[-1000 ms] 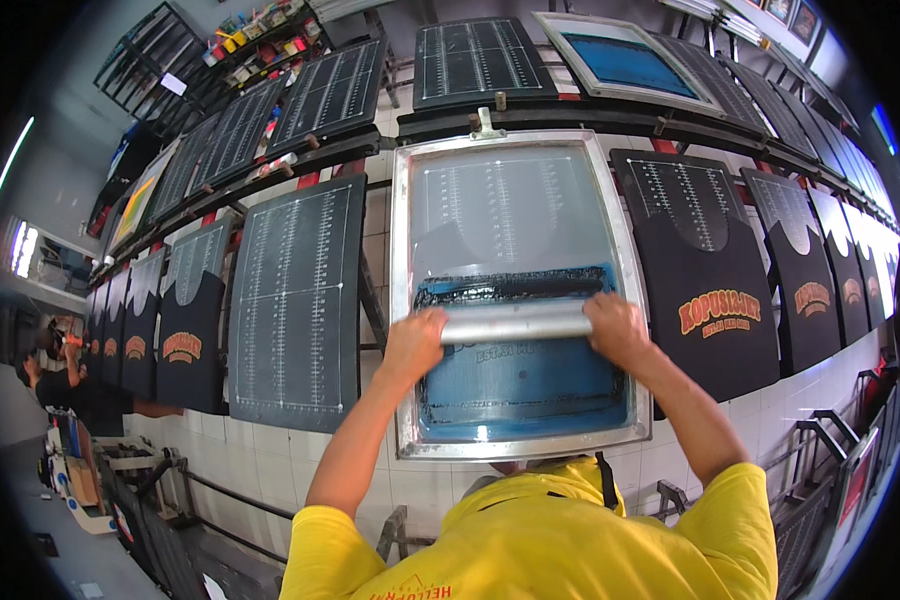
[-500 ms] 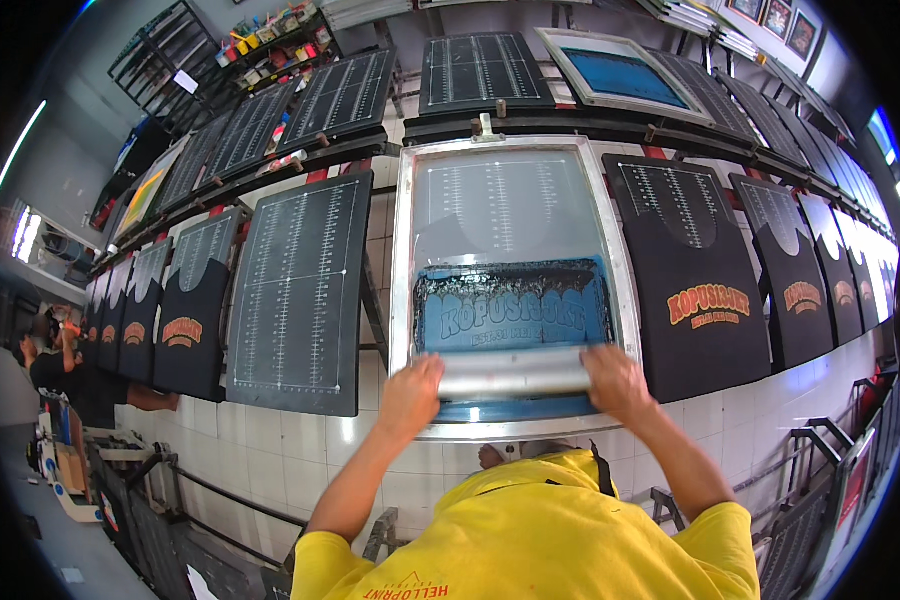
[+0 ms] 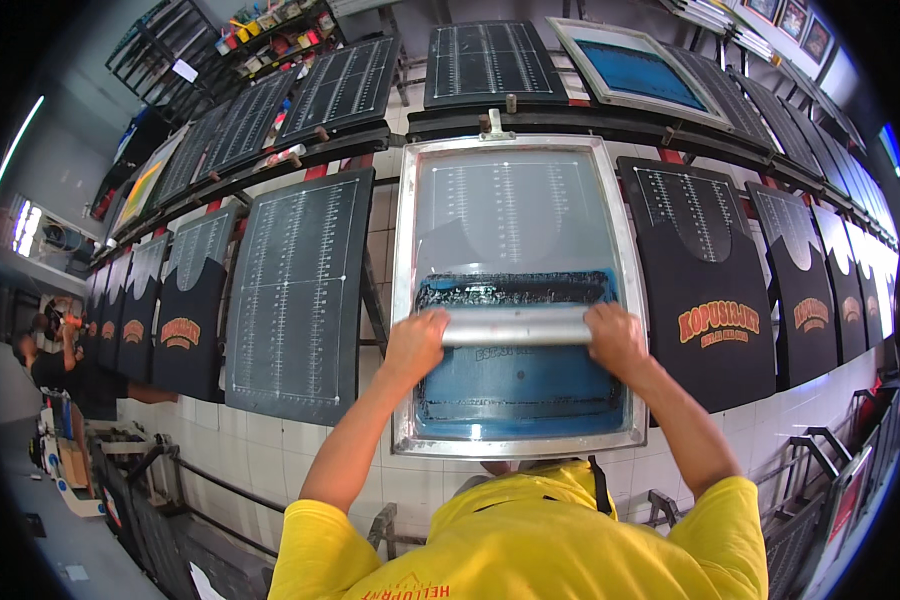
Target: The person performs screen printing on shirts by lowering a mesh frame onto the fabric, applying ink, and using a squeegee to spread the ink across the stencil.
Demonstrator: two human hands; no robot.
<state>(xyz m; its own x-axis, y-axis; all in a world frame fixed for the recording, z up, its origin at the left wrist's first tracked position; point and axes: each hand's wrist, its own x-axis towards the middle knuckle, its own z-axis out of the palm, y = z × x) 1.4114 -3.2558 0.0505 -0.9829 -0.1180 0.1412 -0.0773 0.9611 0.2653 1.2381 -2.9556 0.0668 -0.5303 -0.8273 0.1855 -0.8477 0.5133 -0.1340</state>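
Observation:
Both my hands grip a silver squeegee (image 3: 515, 327), which lies level across the middle of a screen printing frame (image 3: 407, 230). My left hand (image 3: 420, 345) is closed round its left end and my right hand (image 3: 615, 340) round its right end. Wet black ink (image 3: 515, 289) forms a band on the mesh just beyond the squeegee. Nearer to me the blue stencil (image 3: 520, 385) shows, with dark ink streaks along its lower edge. Through the pale upper mesh a dark shirt on a marked board is visible. The squeegee covers most of the stencil's lettering.
Black shirts with orange lettering lie on boards to the right (image 3: 715, 300) and left (image 3: 188, 310). A bare marked board (image 3: 295, 290) is just left of the frame. Another blue screen (image 3: 640, 72) rests on the far row. A person (image 3: 65, 350) is at the far left.
Both hands have pushed the squeegee away from me, from near the frame's front edge to its middle. The lower stencil is now uncovered, and most of the lettering is hidden.

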